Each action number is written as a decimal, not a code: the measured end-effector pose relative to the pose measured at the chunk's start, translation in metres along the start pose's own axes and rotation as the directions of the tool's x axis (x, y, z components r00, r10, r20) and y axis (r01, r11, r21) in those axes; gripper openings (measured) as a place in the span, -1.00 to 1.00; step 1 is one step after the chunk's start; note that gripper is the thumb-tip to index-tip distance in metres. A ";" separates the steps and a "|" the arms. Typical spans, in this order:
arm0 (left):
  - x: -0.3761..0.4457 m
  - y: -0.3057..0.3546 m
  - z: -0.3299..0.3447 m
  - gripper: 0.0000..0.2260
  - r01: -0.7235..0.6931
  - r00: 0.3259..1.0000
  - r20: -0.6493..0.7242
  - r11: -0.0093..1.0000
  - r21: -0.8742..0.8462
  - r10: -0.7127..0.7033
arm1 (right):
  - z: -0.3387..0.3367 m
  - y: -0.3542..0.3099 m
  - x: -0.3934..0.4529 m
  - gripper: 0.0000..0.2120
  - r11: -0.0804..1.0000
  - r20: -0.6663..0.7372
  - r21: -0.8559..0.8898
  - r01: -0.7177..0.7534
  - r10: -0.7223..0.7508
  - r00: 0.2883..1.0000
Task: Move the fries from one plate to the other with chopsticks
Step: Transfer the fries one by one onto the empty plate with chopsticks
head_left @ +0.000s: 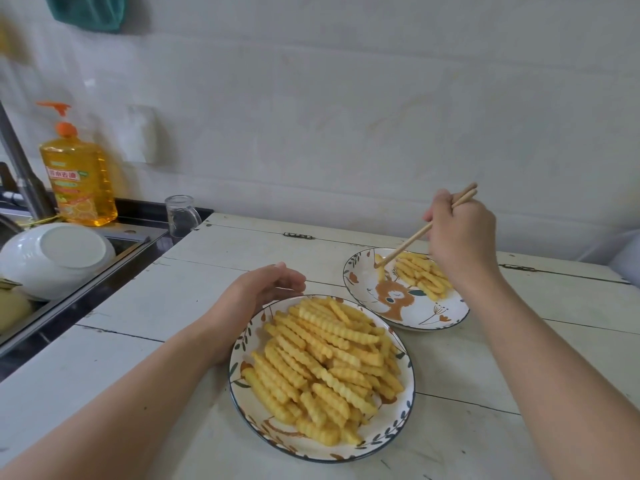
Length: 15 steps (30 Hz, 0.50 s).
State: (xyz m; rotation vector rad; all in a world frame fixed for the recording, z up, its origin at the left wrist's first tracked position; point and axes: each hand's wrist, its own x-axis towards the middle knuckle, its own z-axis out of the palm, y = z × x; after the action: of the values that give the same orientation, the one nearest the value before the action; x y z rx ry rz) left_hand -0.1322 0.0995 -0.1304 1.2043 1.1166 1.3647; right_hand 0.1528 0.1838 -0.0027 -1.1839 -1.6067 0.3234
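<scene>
The near plate (pixel 398 433) on the tabletop (pixel 138 306) is piled with fries (pixel 322 362). The left hand (pixel 259 289) rests loosely curled at its far-left rim, holding nothing. Farther right, the right hand (pixel 460 237) grips chopsticks (pixel 415 237), tips over the far plate (pixel 415 320), so the pile lies nearer and left.

My wooden chopsticks (pixel 415 236) look pale and matt. Both plates, near (pixel 398 434) and far (pixel 446 315), are glossy glazed ceramic. The fries (pixel 322 362) have ridged, dry-looking surfaces. The table (pixel 138 306) is rough, chipped white-painted wood.
</scene>
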 end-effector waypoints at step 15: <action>-0.028 0.021 0.022 -0.60 0.068 0.991 -0.114 0.997 0.034 -0.063 | -0.046 -0.097 -0.039 -0.53 0.868 0.550 0.494 -0.045 -0.273 0.789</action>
State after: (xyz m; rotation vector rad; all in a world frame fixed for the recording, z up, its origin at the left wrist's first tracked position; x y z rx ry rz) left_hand -0.1111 0.0701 -0.1104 1.1185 1.2559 1.3812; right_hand 0.1388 0.0905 0.0614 -0.5945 -1.9734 1.0519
